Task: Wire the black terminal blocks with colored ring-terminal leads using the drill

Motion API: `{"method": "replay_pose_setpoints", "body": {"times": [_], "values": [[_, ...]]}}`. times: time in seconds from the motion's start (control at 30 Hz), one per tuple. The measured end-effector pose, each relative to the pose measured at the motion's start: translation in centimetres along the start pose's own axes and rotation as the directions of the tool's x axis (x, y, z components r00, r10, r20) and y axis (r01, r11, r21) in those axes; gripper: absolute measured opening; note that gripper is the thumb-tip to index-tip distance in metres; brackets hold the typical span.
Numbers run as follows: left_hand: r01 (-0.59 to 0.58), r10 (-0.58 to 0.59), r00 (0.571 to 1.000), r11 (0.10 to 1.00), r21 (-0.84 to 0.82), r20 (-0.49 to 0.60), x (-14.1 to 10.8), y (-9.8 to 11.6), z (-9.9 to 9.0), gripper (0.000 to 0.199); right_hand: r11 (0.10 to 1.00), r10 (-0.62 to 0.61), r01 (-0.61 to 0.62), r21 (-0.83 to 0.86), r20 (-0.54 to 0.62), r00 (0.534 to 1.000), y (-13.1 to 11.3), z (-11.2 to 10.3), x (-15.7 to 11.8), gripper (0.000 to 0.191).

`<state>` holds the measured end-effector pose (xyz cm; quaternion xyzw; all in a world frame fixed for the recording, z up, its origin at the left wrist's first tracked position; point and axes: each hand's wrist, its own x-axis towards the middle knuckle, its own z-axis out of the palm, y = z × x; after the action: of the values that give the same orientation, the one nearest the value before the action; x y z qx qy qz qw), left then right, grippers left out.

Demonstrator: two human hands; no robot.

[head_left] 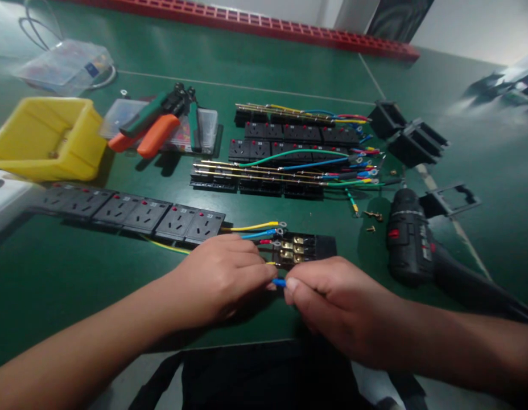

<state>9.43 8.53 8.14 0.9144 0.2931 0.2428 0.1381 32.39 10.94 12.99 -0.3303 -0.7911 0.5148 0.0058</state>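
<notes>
My left hand point(230, 273) and my right hand point(328, 296) are closed at the two ends of a small blue piece point(280, 282), which shows between their fingertips. Just beyond them sits a black terminal block point(293, 249) with brass contacts. A long black socket strip point(148, 216) runs from the left towards my left hand. Yellow, blue and red wires with ring lugs point(282, 225) come from its right end, near the block. A lug with a yellow sleeve point(271, 263) shows beside my left fingers.
Behind lie more socket strips point(293, 151) with wires and brass bars. At the left are a yellow bin point(46, 136), orange-and-green pliers point(157, 122) and a clear box point(67, 65). A power drill point(411, 239), screws point(374, 216) and black frames point(417, 139) lie at the right.
</notes>
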Motion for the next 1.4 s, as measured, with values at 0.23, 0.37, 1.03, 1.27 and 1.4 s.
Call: {"method": "replay_pose_setpoints", "body": {"times": [0.23, 0.37, 1.03, 1.27, 1.4], "values": [[-0.012, 0.012, 0.999, 1.000, 0.012, -0.040, -0.2, 0.1, 0.1, 0.022, 0.598, 0.319, -0.332, 0.730, 0.164, 0.933, 1.3, 2.9, 0.3, 0.029], [-0.042, 0.042, 0.999, 0.999, 0.014, 0.019, -0.1, 0.2, 0.0, 0.023, 0.559, 0.314, -0.341, 0.756, 0.188, 0.931, 1.5, 3.1, 0.4, 0.029], [0.008, -0.009, 1.000, 0.993, -0.115, -0.007, -0.2, 0.0, 0.9, 0.024, 0.159, 0.308, -0.098, 0.982, 0.045, 0.950, 2.3, 7.5, 0.2, 0.040], [-0.015, 0.013, 0.999, 0.999, -0.039, -0.051, -0.2, 0.1, 0.8, 0.025, -0.264, 0.130, -0.009, 0.964, 0.045, 0.991, 1.6, 8.7, 0.7, 0.038], [-0.046, 0.049, 0.995, 0.998, 0.034, -0.084, -0.3, 0.3, 0.4, 0.022, -0.289, 0.003, -0.015, 0.957, 0.017, 1.000, 1.8, 8.9, 1.0, 0.041]]}}
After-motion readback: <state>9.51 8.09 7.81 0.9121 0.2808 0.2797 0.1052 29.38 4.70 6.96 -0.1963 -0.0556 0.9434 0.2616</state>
